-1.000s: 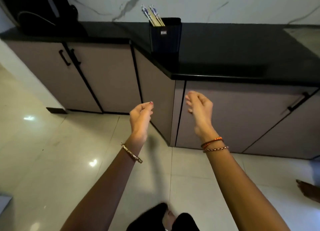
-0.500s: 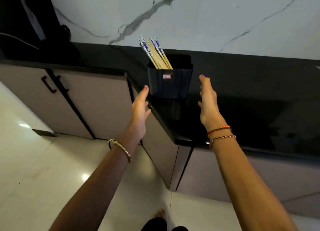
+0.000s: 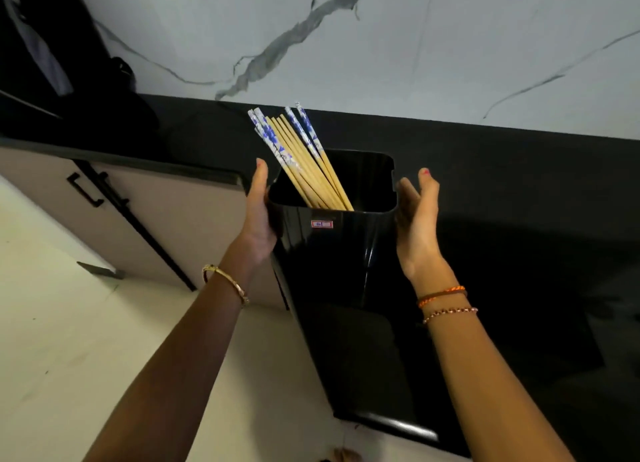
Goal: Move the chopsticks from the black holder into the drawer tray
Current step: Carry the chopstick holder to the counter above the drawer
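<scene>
I see a white marble wall with grey veins running across the far side. Below it a glossy black countertop spans the view and turns a corner toward the near right. On the left, beige cabinet doors with black handles sit under the counter. A pale tiled floor fills the near left. Dark, unclear shapes occupy the far left corner.

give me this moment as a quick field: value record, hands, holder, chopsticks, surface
left hand: open, palm against the left side of the glossy black plastic holder
right hand: open, close beside the holder's right side; contact unclear
chopsticks: wooden, blue-and-white patterned tops, leaning left inside the holder
surface: black countertop, white marble wall behind
drawer tray: not in view
</scene>
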